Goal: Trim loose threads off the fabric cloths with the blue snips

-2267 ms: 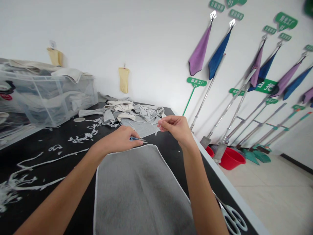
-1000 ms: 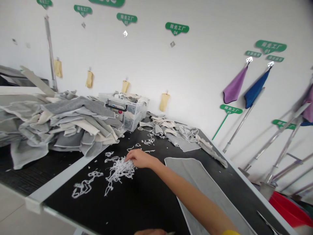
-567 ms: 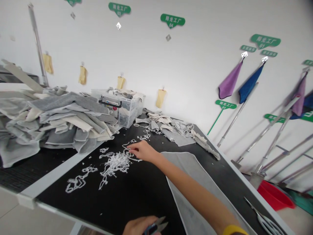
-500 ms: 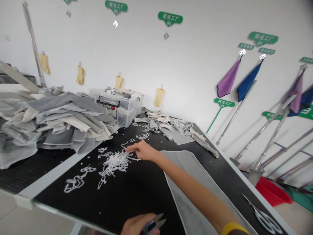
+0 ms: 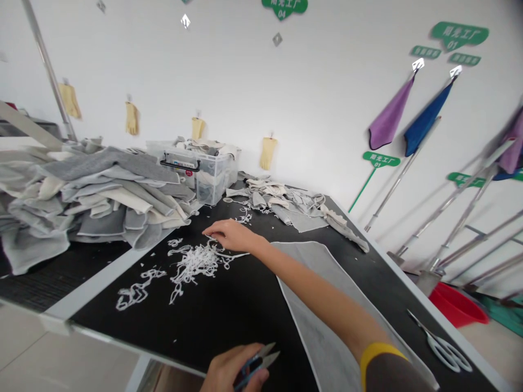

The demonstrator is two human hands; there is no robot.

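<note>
My right hand [image 5: 229, 235] reaches far left across the black table [image 5: 229, 310]. Its fingers lie stretched out and low over a heap of white thread trimmings [image 5: 192, 264], touching its far edge, and nothing shows in them. At the bottom edge my left hand [image 5: 231, 374] is closed round small blue thread snips [image 5: 257, 363], blades pointing right. A grey cloth with a white hem [image 5: 327, 294] lies flat under my right forearm.
A tall pile of grey and cream cloths [image 5: 102, 190] fills the left. A clear plastic bin [image 5: 204, 174] and cloth scraps [image 5: 286, 204] sit at the back. White scissors [image 5: 445, 348] lie at the right table edge. A red basin [image 5: 457, 307] and mop poles stand on the floor.
My right hand swung from above the grey cloth over to the trimmings heap and now lies flatter over it. The left hand with the snips dropped to the table's near edge.
</note>
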